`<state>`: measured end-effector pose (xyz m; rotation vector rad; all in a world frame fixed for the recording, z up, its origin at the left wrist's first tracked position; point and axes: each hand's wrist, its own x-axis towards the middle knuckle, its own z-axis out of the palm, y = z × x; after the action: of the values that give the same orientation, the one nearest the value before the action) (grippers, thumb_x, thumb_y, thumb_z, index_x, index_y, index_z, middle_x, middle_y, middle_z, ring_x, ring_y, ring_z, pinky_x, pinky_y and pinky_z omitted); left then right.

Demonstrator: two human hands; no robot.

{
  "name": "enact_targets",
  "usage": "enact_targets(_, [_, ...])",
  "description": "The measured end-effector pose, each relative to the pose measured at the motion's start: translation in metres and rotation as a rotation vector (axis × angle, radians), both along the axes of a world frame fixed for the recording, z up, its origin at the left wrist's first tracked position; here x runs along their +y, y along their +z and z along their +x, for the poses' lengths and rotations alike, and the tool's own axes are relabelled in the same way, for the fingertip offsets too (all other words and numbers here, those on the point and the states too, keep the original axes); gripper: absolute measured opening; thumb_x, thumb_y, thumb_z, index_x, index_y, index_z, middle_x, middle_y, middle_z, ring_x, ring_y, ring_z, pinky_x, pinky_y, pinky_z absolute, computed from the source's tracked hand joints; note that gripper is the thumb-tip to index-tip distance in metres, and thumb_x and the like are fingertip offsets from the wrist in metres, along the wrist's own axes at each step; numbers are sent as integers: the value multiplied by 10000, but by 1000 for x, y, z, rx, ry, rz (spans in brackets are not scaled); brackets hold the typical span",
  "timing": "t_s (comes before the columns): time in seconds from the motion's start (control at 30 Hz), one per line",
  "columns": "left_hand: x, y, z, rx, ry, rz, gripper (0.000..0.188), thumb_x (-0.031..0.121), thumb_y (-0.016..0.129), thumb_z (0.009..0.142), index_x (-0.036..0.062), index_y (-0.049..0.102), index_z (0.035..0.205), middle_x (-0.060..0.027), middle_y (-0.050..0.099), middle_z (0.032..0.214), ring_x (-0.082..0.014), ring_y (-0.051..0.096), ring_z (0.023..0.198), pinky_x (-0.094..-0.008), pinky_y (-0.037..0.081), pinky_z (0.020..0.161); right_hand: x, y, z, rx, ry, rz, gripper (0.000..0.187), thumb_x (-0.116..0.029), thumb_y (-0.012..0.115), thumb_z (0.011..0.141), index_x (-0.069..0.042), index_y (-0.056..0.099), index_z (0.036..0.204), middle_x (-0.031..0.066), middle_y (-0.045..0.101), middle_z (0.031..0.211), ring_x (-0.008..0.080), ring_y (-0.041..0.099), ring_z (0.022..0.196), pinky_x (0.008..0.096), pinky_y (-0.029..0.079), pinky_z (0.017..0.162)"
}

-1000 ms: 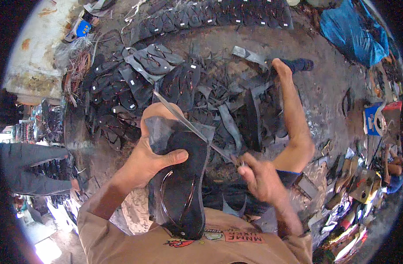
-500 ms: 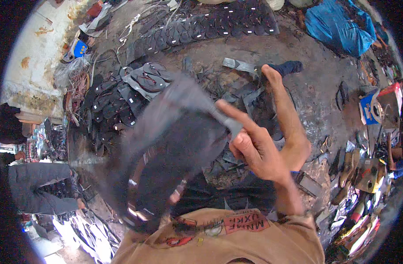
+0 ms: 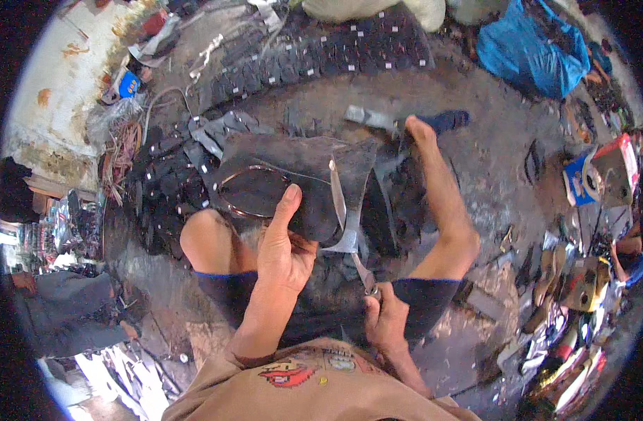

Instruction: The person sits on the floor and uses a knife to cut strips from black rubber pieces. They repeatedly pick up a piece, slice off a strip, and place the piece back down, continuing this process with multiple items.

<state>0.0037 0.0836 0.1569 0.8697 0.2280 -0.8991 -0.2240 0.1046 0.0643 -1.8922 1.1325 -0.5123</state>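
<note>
My left hand (image 3: 283, 256) grips a dark sandal (image 3: 265, 184), thumb pressed on its top and fingers underneath. A thin, shiny strap loops over the sandal. Around its far and right sides spreads a dark grey sheet (image 3: 355, 156), partly slit along the sandal's right edge. A pale curled edge (image 3: 337, 196) shows along that slit, and a grey flap (image 3: 344, 242) hangs at its near end. Just below the flap, my right hand (image 3: 387, 316) is closed around a knife (image 3: 363, 271), its narrow metal blade pointing up toward the flap. The handle is mostly hidden in the fist.
Dark scraps (image 3: 384, 217) lie between my bare legs. Piled sandals (image 3: 167, 175) are at the left, with rows of sandals (image 3: 321, 56) at the back. A blue bag (image 3: 532, 49) lies back right; boxes (image 3: 586, 281) stand at the right. Another person's leg (image 3: 76, 312) shows at left.
The sheet and sandal have come down from a blurred, raised position to lie flat before me. My right hand has left the sheet's edge, moved nearer my body and now holds the knife.
</note>
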Motion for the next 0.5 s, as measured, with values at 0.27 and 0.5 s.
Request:
enact_targets(0.27, [37,-22,-8,-177,-121,86,501,105,806,887,65,582,1333,-98,692,1240,-290,698,1102,-464,604,945,-44,43,0,133,200,36,345,-392,589,1029,-53,581,1091,236,687,818,463,686,783,540,508,665])
enact_targets(0.5, [66,-35,-10,-208,-247,216,581,-10,796,857,0,514,1365,-137,676,1201,-265,706,1075,-418,595,976,-53,56,21,153,396,162,504,-452,507,1064,7,588,1256,303,677,768,511,674,768,581,520,693])
